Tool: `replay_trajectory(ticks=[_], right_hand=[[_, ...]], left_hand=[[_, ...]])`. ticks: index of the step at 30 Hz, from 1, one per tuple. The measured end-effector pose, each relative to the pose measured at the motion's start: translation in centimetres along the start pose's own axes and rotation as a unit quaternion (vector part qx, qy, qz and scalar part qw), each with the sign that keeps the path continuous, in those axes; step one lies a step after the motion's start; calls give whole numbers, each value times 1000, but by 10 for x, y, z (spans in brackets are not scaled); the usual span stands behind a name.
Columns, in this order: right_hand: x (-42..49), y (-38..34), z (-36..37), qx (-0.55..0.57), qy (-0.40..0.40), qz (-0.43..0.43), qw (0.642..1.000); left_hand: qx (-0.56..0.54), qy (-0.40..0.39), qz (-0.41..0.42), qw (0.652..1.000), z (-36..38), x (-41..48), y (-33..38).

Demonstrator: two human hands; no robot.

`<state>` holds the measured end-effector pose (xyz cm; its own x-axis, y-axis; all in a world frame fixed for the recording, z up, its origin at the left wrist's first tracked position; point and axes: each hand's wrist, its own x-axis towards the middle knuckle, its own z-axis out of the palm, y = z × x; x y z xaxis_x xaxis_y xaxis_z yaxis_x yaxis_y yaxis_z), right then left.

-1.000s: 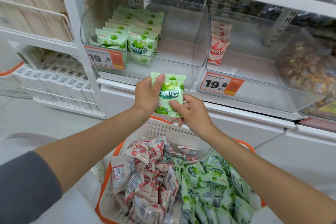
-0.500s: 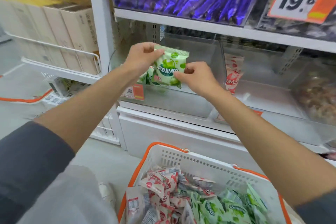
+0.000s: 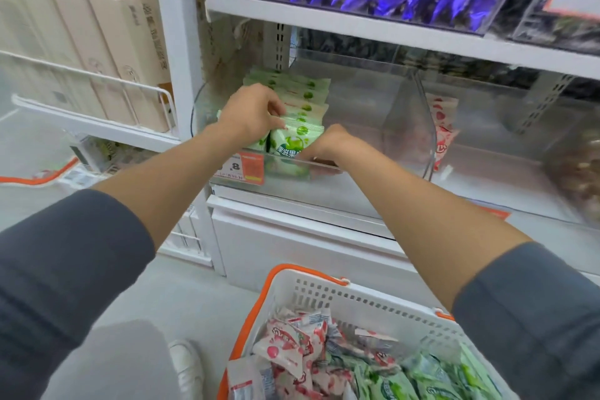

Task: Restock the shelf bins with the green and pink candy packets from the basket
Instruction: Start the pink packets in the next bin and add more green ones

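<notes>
Green film packet (image 3: 293,140), probably light, soft and slippery, stands at the near end of the row in the clear left bin (image 3: 357,191). The left hand (image 3: 251,115) pinches its top edge with curled fingers. The right hand (image 3: 328,144) curls down by its right edge, grip hidden; the crimped seams look the surest hold.

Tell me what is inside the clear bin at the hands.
Rows of green candy packets; the left hand and right hand touch the front packet. Rear packets are mostly covered.
</notes>
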<state>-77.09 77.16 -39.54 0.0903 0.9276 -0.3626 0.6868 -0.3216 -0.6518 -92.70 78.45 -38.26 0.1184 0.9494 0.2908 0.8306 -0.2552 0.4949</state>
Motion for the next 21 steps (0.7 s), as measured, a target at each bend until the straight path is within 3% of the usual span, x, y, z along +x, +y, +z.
replay_trajectory(ticks=[4, 9, 11, 14, 17, 21], right_hand=[[5, -1, 4, -9, 26, -18, 999], [-2, 7, -10, 2, -29, -12, 1000], [-16, 10, -21, -48, 10, -29, 998], [-40, 19, -34, -65, 142, -124, 980], [-81, 41, -32, -15, 230, -235, 944], [-117, 108, -10, 25, 134, -245, 960]], left_hand=[[-7, 27, 0, 1000, 3, -5, -4], [-26, 70, -12, 997, 1, -20, -1], [-31, 103, -23, 994, 2, -35, 8], [3, 142, -6, 990, 5, -66, 36], [-27, 90, -22, 995, 19, -103, 68], [-61, -85, -34, 994, 68, -153, 92]])
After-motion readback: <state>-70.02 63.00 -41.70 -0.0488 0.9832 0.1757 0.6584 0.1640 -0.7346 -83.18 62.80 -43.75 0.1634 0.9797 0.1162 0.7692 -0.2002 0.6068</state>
